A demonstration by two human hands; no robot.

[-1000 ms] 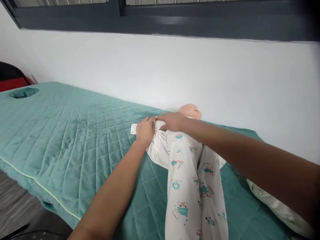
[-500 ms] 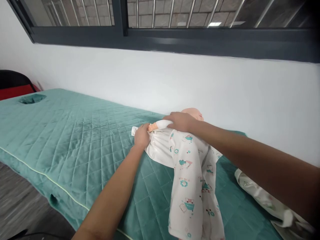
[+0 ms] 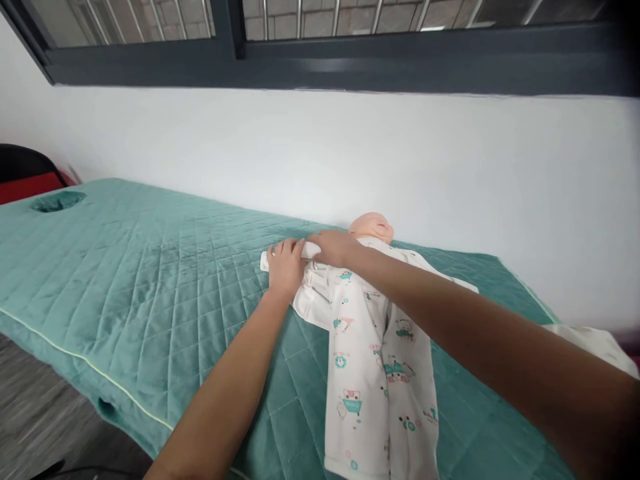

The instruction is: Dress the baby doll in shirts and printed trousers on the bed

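The left hand (image 3: 287,265) and right hand (image 3: 331,247), fingers curled, grip white fabric (image 3: 311,250) alongside the baby doll (image 3: 371,227) on the green quilted bed (image 3: 150,287).

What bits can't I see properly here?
- Head view: what's inside the white sleeve, hidden by its cloth, the left hand and the right hand.
- Head view: the rest of the red-and-black thing, cut off by the left edge.
- Head view: part of the pale cloth, hidden behind the right forearm.
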